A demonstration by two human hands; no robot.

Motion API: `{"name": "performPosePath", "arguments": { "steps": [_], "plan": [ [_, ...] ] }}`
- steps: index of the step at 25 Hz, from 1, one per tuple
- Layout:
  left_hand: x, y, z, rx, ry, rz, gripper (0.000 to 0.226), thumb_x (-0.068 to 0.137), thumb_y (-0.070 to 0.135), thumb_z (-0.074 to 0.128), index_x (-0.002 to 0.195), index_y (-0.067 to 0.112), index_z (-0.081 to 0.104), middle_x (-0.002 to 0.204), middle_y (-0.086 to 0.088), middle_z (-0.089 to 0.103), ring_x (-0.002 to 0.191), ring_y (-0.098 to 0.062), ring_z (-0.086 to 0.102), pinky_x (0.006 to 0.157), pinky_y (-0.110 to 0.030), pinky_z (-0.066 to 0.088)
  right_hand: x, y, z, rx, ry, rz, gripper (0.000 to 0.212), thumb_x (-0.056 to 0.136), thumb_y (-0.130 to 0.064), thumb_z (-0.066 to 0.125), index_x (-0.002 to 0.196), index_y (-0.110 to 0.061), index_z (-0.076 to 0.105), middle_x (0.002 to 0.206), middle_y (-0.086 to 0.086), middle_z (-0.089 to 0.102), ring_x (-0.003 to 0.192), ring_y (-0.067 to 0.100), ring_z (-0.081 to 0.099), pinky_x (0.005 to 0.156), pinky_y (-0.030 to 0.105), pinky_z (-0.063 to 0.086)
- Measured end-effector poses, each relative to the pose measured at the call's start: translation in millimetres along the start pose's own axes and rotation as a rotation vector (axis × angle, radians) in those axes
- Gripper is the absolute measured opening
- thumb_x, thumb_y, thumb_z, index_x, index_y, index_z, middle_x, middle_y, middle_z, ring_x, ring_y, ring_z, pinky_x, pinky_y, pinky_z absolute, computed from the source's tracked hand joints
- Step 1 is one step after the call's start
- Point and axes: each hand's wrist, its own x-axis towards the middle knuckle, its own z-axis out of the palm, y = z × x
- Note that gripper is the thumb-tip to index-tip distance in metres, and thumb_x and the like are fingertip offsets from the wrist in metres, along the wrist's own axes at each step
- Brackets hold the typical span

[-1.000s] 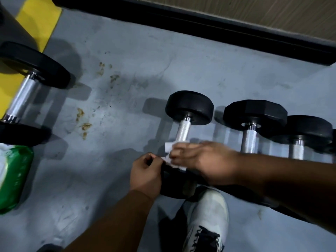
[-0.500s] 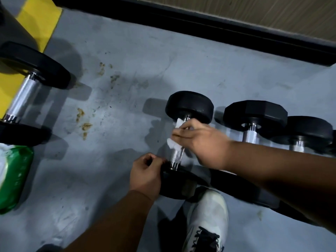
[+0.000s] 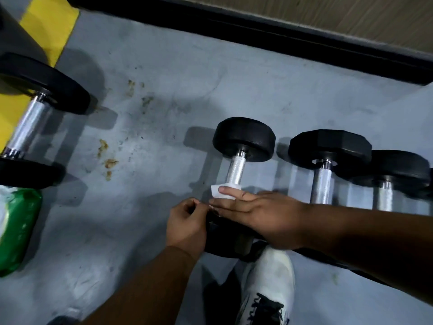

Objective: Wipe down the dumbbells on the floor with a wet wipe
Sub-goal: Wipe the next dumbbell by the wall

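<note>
Your right hand [image 3: 262, 216] is gripping the wet wipe [image 3: 221, 191] around the near end of the dumbbell [image 3: 236, 170] handle on the floor [image 3: 164, 66]. Your left hand [image 3: 187, 225] is curling over its near weight head, holding it.

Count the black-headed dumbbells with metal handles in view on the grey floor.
4. A large one far left; one mid-frame under the right hand with the white wet wipe; two to its right. More may lie beyond the right edge.
</note>
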Motion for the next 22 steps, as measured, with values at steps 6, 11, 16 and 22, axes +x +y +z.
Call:
{"name": "performPosePath", "arguments": {
  "steps": [6,11,16,22],
  "plan": [
    [3,1,1,-0.037,0.013,-0.02,0.02,0.067,0.017,0.062,0.066,-0.002,0.068,0.071,-0.027,0.068,0.068,-0.027,0.063,0.071,-0.034,0.049,7,25,-32,-0.033,0.095,0.193,0.11,0.083,0.005,0.053,0.167,-0.038,-0.003,0.171,-0.022,-0.019,0.157,0.007,-0.025,0.121,0.033,0.038],
    [3,-2,-1,-0.058,0.005,-0.038,0.029,0.068,0.023,0.064,0.068,-0.007,0.061,0.07,-0.03,0.062,0.069,-0.027,0.058,0.072,-0.038,0.046,5,8,-11,0.004,0.013,-0.021,0.102,0.091,-0.003,0.058,0.167,-0.043,0.002,0.171,-0.027,-0.015,0.156,0.004,-0.026,0.114,0.03,0.032],
    [2,4,-1,-0.087,-0.009,-0.051,0.018,0.068,0.015,0.062,0.063,-0.001,0.065,0.069,-0.025,0.063,0.068,-0.026,0.059,0.071,-0.034,0.047,7,22,-14,0.0,0.068,0.162,0.111,0.084,0.004,0.055,0.166,-0.043,-0.005,0.169,-0.028,-0.02,0.157,0.007,-0.027,0.118,0.041,0.042],
    [4,4,-1,-0.111,-0.007,-0.059,0.024,0.069,0.014,0.061,0.067,-0.009,0.064,0.075,-0.034,0.063,0.069,-0.028,0.06,0.07,-0.034,0.047,6,33,-29,0.015,0.073,0.144,0.112,0.081,0.008,0.057,0.166,-0.043,0.004,0.165,-0.032,-0.017,0.155,0.001,-0.025,0.126,0.04,0.032]
  ]
}}
